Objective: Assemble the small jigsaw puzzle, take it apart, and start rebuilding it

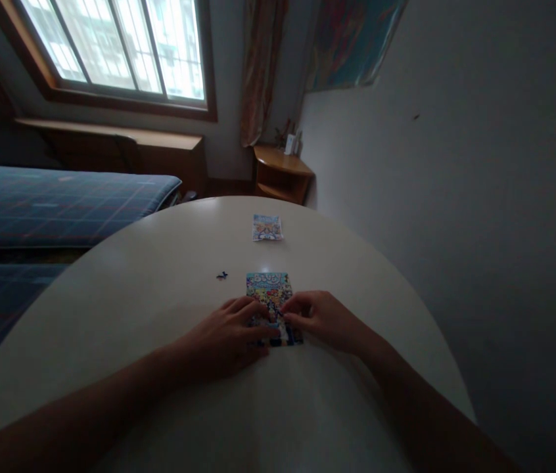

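A colourful picture card [267,282] with white lettering along its top lies flat on the table, in front of me. My left hand [238,328] rests over its left and lower part, fingers spread out and touching it. At the card's right edge is my right hand [315,315], thumb and forefinger pinched together over the print. Whatever sits in that pinch is too small and dark to make out. Left of the card lie a few small dark pieces [221,276], perhaps jigsaw pieces. Both hands cover much of the card's lower half.
A small printed packet [267,227] lies farther back on the round white table [169,256]. A plaid mattress [71,203] is beyond the table's left edge, and a wall [455,197] runs along the right. Behind stand a wooden corner shelf [282,161] and a window [120,49].
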Demonstrator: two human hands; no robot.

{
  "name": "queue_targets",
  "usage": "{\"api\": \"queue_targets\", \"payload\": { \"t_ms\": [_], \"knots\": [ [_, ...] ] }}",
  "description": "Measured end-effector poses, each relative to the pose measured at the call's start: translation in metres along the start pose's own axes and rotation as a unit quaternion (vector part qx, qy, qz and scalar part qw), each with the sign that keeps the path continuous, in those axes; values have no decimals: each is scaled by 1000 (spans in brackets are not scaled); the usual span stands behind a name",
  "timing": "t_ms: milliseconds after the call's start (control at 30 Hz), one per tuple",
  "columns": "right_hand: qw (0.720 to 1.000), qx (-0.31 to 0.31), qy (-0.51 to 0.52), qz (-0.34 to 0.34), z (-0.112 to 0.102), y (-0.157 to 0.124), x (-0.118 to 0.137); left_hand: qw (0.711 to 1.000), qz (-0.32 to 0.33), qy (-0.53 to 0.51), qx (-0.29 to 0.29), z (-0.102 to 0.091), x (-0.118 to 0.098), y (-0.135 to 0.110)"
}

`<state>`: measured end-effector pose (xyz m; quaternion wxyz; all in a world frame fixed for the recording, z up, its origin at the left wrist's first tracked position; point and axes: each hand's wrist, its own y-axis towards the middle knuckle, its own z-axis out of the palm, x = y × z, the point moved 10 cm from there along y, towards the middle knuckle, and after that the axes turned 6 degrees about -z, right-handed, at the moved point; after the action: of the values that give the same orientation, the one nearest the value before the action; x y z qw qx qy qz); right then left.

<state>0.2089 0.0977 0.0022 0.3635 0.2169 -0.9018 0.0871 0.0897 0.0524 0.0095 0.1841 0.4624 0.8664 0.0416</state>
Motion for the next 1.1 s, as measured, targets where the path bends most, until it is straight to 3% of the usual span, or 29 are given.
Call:
{"api": "queue_targets", "payload": {
  "t_ms": [167,533,1000,1100],
  "knots": [
    [999,-4,10,30,1,0,-5,1000,-3,19,20,1,-3,0],
    [999,-13,5,52,4,1,-11,1000,1,12,3,2,0,-1],
    [998,-12,-54,18,-2,2,1,1000,7,-3,-11,-2,-3,-1],
    [998,-10,-55,12,-5,1,3,999,-20,-9,-25,-11,9,0]
  ]
}}
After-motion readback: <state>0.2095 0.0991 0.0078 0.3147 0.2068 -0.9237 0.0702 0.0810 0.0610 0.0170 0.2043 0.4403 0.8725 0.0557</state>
